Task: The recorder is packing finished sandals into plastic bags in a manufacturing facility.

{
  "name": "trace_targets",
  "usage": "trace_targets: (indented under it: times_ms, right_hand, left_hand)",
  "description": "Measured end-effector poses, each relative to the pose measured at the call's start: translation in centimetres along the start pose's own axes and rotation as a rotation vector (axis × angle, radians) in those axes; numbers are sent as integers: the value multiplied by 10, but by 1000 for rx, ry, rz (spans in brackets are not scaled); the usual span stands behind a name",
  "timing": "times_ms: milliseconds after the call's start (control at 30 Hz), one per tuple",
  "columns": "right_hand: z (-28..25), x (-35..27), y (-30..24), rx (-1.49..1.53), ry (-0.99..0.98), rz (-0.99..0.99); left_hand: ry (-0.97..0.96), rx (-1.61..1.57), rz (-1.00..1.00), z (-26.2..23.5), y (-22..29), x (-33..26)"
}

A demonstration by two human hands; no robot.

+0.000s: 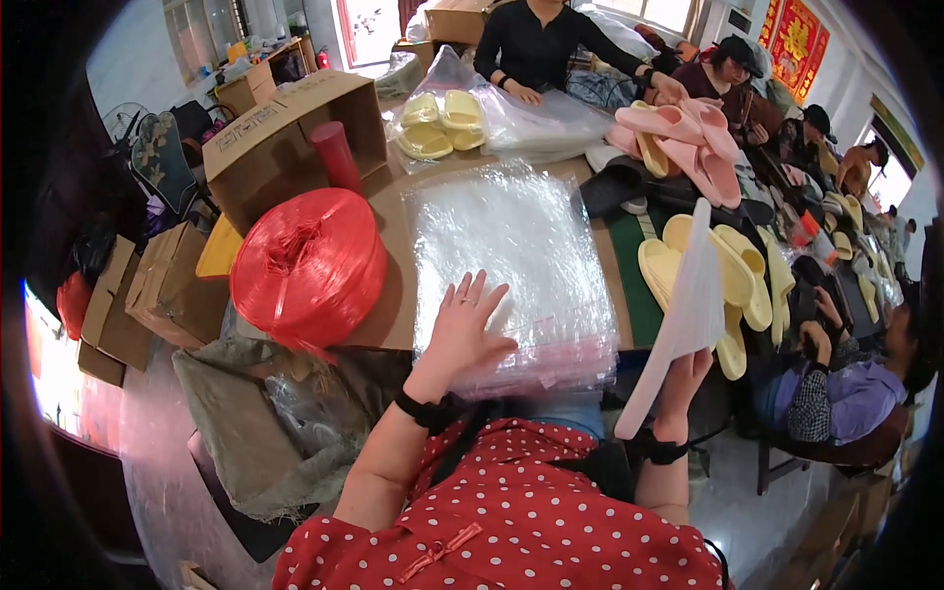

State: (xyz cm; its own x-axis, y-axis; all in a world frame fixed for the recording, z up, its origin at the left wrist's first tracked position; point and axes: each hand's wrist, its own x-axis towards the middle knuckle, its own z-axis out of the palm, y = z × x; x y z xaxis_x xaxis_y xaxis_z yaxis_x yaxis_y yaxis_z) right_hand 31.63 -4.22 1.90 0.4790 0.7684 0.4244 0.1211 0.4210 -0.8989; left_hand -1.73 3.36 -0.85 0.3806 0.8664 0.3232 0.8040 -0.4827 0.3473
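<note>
A stack of clear plastic bags (511, 236) lies flat in front of me, its near edge tinged pink. My left hand (465, 329) rests on the stack, fingers spread and palm down, holding nothing. Beside the table's right edge, my right hand (682, 379) is closed on a long, whitish, slipper-like piece (672, 324), seen almost edge-on and tilted upright. That piece hides part of the fingers. Just beyond it, yellow slippers (723, 265) are heaped at the right.
A big red roll of plastic twine (310, 264) and an open cardboard box (295, 138) stand left. Bagged yellow slippers (442, 123) lie at the back, pink slippers (688, 138) back right. A person in black (541, 44) stands across; another person (846, 383) sits right.
</note>
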Motion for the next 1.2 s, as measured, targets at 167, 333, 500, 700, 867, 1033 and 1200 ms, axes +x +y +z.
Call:
trace_targets:
  times_ms: [167, 333, 500, 700, 867, 1033, 1200]
  right_hand:
    - [4, -4, 19, -32, -52, 47]
    - [10, -7, 12, -43, -83, 5]
    - [8, -13, 3, 5, -77, 8]
    - [16, -22, -6, -56, -175, -117]
    - [43, -36, -35, -355, -544, -245]
    - [61, -48, -22, -426, -863, -248]
    - [59, -45, -15, -605, -857, -179]
  left_hand:
    - [-50, 11, 101, -3, -3, -23]
    - [-11, -247, -66, -3, -10, -20]
    - [6, -849, -372, -10, -21, -2]
    - [-82, -830, -411, -2, -13, 5]
    - [-57, -905, -338, -5, -11, 7]
    - [-227, -1154, -276, -36, 7, 20]
    - [-343, -1247, -417, -15, -35, 30]
